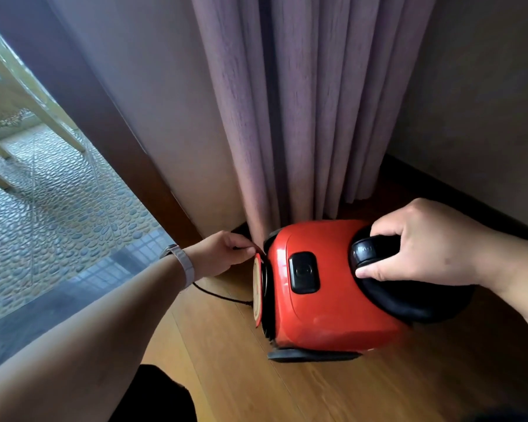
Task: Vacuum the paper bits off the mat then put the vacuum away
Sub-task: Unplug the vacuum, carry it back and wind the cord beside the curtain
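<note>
Fingers (378,231) of the right hand (433,242) wrap the handle (408,303) of the vacuum (326,296), at the curtain's (302,117) foot; the left hand (223,252) pinches the cord (223,296) beside it (guide the cord in slowly, holding the body steady).

curtain (302,117) crowding vacuum (323,300), floor (287,391) open

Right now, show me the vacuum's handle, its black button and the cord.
handle (408,303), head view, on the black loop's lower curve.
black button (304,272), head view, on its middle.
cord (223,297), head view, on its visible middle stretch.
</note>
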`<state>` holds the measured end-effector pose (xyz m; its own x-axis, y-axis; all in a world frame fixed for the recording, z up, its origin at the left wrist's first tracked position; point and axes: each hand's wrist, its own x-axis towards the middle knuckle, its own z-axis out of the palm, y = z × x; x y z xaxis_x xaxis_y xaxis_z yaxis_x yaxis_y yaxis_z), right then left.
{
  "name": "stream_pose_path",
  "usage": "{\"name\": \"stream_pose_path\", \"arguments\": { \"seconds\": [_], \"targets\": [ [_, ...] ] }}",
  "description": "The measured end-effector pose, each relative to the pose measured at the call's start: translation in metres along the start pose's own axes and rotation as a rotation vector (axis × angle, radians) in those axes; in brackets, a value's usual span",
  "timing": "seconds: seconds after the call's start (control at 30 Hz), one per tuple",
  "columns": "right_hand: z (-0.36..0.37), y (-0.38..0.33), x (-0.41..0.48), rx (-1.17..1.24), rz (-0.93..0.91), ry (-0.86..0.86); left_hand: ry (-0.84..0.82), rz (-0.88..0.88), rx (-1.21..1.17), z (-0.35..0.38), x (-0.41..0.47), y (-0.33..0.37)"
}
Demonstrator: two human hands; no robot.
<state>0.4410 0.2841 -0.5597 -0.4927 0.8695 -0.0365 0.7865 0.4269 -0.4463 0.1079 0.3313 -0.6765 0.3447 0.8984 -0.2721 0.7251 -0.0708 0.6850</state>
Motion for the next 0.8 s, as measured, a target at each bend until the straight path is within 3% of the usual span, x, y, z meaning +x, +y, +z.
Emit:
{"name": "stream_pose_path", "arguments": {
  "seconds": [0.23,0.53,0.6,0.67,0.8],
  "targets": [
    [0.001,0.007,0.001,0.023,0.036,0.055,0.074,-0.164,-0.156,0.03,0.002,-0.003],
    [-0.007,0.023,0.005,0.184,0.174,0.263,0.212,-0.304,-0.561,0.063,-0.005,0.019],
    [-0.006,0.029,0.009,0.151,0.216,0.282,0.182,-0.268,-0.394,0.064,-0.009,0.028],
    [-0.005,0.036,0.012,0.101,0.244,0.294,0.146,-0.192,-0.065,0.062,-0.009,0.03],
    [-0.002,0.048,0.013,0.024,0.311,0.309,-0.054,-0.135,0.328,0.058,-0.017,0.04]
  ]
}}
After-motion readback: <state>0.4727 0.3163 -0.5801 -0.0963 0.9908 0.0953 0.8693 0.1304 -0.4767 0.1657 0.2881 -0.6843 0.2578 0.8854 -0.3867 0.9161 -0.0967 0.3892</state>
